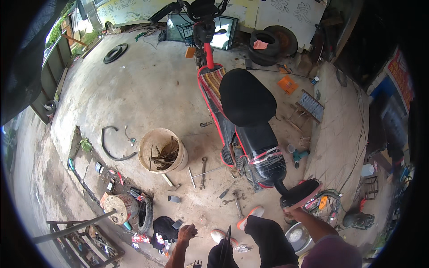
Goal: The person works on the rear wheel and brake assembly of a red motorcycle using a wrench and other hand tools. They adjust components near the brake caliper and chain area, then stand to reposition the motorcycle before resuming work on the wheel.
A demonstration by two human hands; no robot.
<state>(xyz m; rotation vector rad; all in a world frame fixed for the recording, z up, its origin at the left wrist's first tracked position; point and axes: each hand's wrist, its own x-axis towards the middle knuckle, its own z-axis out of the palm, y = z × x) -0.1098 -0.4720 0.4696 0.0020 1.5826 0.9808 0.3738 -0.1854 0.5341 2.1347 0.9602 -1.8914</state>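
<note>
A red and black electric scooter (214,107) stands in front of me, its handlebars at the far end. Its wide black seat (248,98) and the plastic-wrapped black rear part (268,167) point toward me. At its tail is a black padded backrest (301,194) with a reddish edge. My right hand (292,215) grips the backrest's near lower edge, its fingers partly hidden. My left hand (187,232) is held low with curled fingers, left of my shoes; a thin dark piece seems to stick out of it, too small to name.
A white bucket (178,156) of rusty metal pieces stands left of the scooter. Wrenches (203,172), a hammer (170,183) and a screwdriver (227,191) lie on the concrete. A wooden stump (117,215) is at left; a basin (298,236) sits beneath my right arm. Tyres (264,47) stand at the back.
</note>
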